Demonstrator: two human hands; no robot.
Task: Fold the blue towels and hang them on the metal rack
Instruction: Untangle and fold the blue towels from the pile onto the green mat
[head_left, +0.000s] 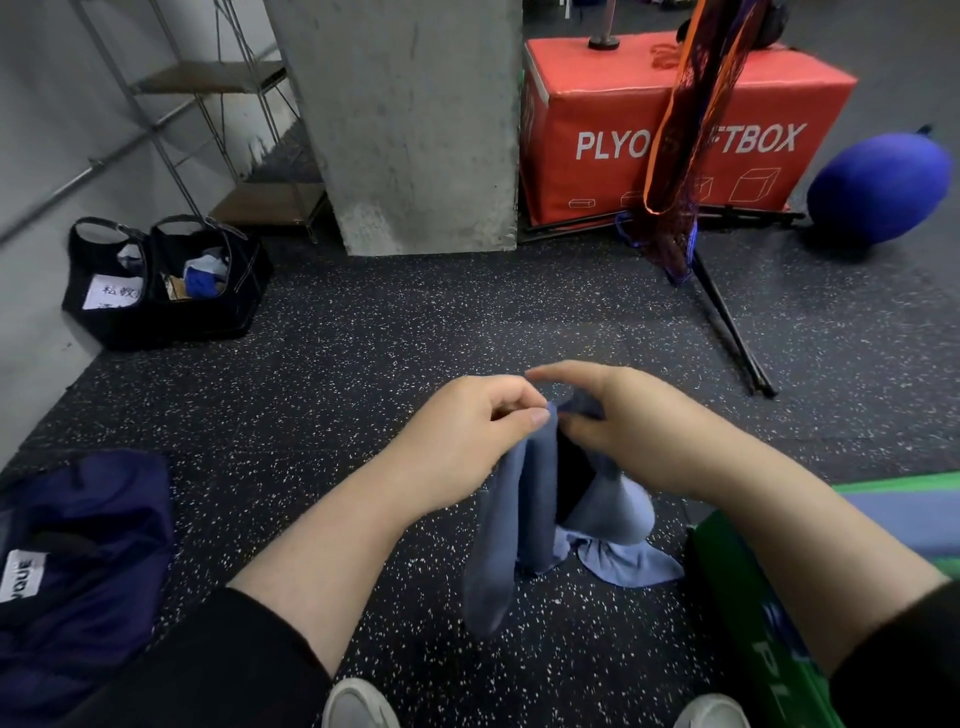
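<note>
A blue towel (511, 519) is held up in front of the body, its long axis hanging nearly straight down from the hands toward the speckled floor (363, 338), where its lower folds are bunched. Its top edge is pinched by the left hand (462, 436) between thumb and curled fingers, and gripped just beside it by the right hand (623, 431) (index finger lifted above). The metal rack (208, 104) stands well off to the upper left, so the left hand is judged nearer to it.
</note>
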